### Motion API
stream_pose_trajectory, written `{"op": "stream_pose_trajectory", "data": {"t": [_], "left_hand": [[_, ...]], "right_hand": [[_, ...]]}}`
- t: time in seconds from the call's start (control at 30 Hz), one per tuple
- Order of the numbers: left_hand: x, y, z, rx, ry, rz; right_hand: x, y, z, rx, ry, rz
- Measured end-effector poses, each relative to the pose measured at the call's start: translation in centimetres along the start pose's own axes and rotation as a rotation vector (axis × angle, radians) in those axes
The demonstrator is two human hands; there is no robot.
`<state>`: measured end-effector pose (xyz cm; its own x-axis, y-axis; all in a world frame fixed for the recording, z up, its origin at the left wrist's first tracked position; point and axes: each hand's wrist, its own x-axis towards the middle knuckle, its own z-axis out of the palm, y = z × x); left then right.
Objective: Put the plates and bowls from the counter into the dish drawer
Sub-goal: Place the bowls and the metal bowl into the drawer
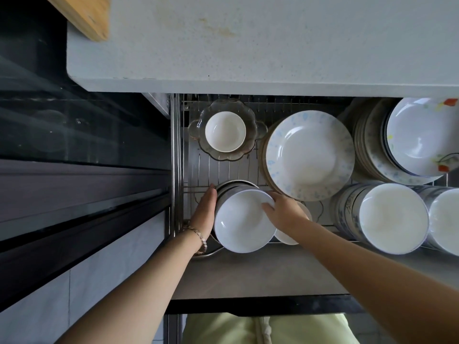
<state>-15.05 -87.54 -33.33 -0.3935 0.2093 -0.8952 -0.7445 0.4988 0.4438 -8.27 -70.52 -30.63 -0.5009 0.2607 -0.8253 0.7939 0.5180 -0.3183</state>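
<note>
Pale grey speckled stone forms the bench across the top, with faint yellowish stains and the corner of a wooden board lying on its left end. Dark glossy glass fills the left side.

Below the bench edge the dish drawer stands pulled out, its floor a chrome wire rack. At its back left sits a smoky glass bowl with a scalloped, flower-shaped rim and small handles, and nested in it is a small plain white bowl. Beside it to the right is a stack of plates, the top one white with a pale blue speckled rim. Further right, a taller, leaning pile of plates carries a top plate with red and yellow flower print. At the front right are two stacks of bowls, white inside and blue-patterned outside.

The stack of bowls being handled is at the front left of the drawer, glossy white inside, grey-blue outside, tilted toward the camera. The left hand, with a metal bracelet at the wrist, presses straight fingers flat against the stack's left side. The right hand grips the top bowl's right rim, thumb inside and fingers curled over the edge. A small white dish lies partly hidden under that hand.
</note>
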Motion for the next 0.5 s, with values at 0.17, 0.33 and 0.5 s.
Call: {"op": "stream_pose_trajectory", "data": {"t": [0.17, 0.33, 0.5], "left_hand": [[1.1, -0.7, -0.3, -0.206, -0.01, -0.101], [1.5, -1.2, -0.5, -0.383, -0.03, -0.18], [1.0, -1.2, -0.9, -0.539, -0.121, -0.275]], "right_hand": [[0.9, -0.5, 1.3, 0.128, -0.024, 0.037], [2.0, -1.5, 0.9, 0.257, -0.152, 0.111], [2.1, -2.2, 0.4, 0.214, -0.189, 0.076]]}}
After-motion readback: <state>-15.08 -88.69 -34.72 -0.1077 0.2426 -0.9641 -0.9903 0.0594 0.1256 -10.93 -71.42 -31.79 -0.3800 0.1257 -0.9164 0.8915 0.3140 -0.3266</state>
